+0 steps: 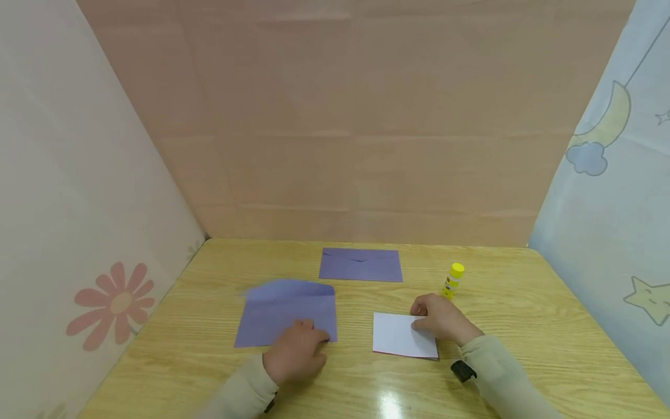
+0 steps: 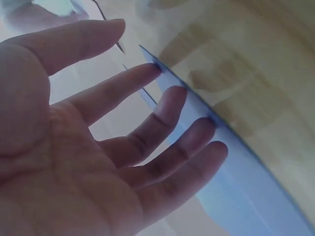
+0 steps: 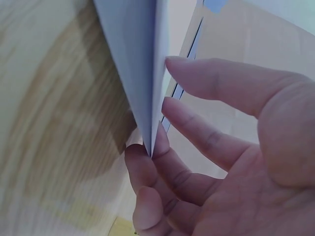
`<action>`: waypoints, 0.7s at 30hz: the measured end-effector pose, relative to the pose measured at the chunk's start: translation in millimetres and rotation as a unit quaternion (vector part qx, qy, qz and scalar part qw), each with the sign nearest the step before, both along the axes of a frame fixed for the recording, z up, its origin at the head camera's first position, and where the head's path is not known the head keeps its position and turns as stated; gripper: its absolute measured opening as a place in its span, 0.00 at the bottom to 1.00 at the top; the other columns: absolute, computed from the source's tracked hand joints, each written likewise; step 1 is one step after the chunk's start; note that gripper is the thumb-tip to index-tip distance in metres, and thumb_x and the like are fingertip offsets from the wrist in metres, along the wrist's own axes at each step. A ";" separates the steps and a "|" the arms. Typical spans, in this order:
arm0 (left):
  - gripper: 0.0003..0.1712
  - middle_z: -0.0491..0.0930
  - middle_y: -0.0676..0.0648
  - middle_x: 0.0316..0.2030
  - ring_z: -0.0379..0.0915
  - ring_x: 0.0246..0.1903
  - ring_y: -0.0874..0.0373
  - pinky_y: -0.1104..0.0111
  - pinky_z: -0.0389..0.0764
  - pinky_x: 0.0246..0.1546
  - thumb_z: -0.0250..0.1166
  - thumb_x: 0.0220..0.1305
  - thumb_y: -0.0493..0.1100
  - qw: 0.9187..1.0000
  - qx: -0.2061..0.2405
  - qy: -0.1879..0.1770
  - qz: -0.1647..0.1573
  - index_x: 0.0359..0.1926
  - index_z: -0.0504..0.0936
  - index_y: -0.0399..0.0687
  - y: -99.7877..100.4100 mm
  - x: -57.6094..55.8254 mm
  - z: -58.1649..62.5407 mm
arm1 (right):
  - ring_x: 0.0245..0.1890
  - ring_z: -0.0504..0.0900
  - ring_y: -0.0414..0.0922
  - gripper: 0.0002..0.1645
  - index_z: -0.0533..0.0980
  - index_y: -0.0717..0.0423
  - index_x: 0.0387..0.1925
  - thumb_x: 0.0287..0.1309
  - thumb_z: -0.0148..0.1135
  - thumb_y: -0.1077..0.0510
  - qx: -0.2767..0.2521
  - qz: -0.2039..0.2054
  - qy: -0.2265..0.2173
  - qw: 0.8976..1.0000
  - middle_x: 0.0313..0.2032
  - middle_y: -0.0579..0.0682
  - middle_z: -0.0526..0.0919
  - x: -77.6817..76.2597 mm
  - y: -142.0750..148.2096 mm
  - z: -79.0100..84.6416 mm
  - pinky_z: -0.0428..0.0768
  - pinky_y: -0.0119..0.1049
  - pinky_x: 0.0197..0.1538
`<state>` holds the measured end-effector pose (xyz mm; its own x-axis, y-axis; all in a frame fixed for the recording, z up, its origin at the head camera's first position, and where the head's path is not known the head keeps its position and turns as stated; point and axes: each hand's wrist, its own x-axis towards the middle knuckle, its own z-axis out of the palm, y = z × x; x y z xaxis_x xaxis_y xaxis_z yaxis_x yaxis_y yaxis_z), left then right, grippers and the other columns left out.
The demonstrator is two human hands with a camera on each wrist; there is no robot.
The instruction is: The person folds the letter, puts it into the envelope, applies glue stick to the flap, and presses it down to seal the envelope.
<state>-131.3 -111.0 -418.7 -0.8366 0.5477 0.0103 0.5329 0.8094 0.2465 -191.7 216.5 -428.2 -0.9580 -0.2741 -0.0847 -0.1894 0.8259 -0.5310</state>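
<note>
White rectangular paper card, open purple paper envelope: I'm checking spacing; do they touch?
Apart: the head view shows light wood-grain tabletop between the card and the open envelope.

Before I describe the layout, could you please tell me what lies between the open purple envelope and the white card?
In the head view, only bare wood-grain tabletop lies between the open purple envelope and the white card.

Open envelope flap (image 1: 293, 287) — blurred; glue stick (image 1: 452, 280) lettering — too small
</note>
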 end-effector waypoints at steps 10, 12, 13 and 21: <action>0.20 0.72 0.53 0.35 0.60 0.34 0.61 0.71 0.65 0.29 0.70 0.60 0.49 0.998 -0.021 -0.025 -0.045 0.54 0.85 0.54 48.2 6.7 -7.6 | 0.34 0.76 0.45 0.10 0.80 0.54 0.33 0.47 0.75 0.61 0.014 -0.015 -0.012 1.000 0.31 0.48 0.79 2.5 0.0 0.6 0.76 0.43 0.38; 0.20 0.73 0.55 0.36 0.61 0.34 0.62 0.73 0.65 0.30 0.70 0.60 0.49 0.997 -0.013 -0.032 -0.064 0.54 0.85 0.55 51.7 5.9 -8.0 | 0.33 0.76 0.45 0.10 0.80 0.53 0.32 0.48 0.74 0.60 0.017 -0.016 -0.008 1.000 0.31 0.48 0.79 3.4 -0.1 0.2 0.75 0.43 0.37; 0.20 0.74 0.55 0.37 0.63 0.35 0.63 0.73 0.67 0.32 0.70 0.61 0.48 0.996 -0.003 -0.043 -0.073 0.54 0.84 0.55 52.2 5.1 -6.8 | 0.33 0.76 0.45 0.10 0.80 0.53 0.32 0.49 0.74 0.58 0.018 -0.017 -0.006 1.000 0.31 0.48 0.79 3.9 -0.4 0.2 0.75 0.43 0.37; 0.29 0.78 0.47 0.46 0.72 0.46 0.52 0.62 0.76 0.48 0.76 0.54 0.48 0.999 0.030 0.015 -0.028 0.56 0.81 0.41 21.7 -23.0 -1.3 | 0.33 0.77 0.44 0.17 0.80 0.52 0.34 0.47 0.77 0.50 0.048 -0.007 -0.003 0.999 0.33 0.48 0.81 8.1 1.1 6.5 0.76 0.44 0.36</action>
